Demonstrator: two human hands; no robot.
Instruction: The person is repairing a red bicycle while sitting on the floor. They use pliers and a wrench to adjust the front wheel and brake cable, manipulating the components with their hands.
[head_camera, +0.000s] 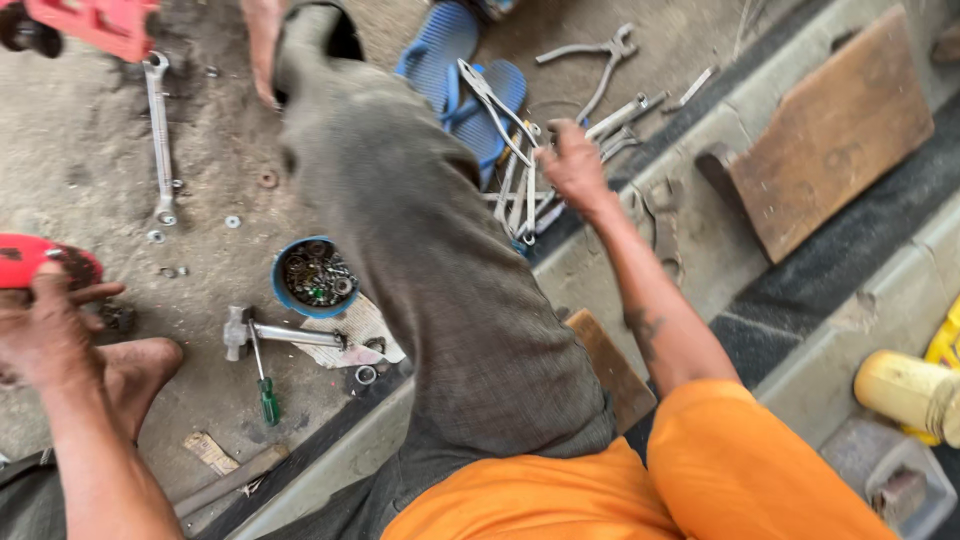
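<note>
My right hand (572, 165) reaches forward over a loose pile of steel wrenches (518, 195) on the concrete, and its fingers curl around one wrench (628, 108) that sticks out to the upper right. Long-nosed pliers (490, 100) lie just left of the hand on a blue sandal (440, 50). At the far left my left hand (45, 325) grips the lower edge of a rounded red part (35, 258). My grey trouser leg (430, 260) runs up the middle, hiding the ground between the hands.
A blue tub of nuts and washers (315, 278), a hammer (270, 333) and a green-handled screwdriver (263, 385) lie left of my leg. A long spanner (160, 130) lies further back, with a wooden board (830, 130) at right and a yellow container (910, 390) at the right edge.
</note>
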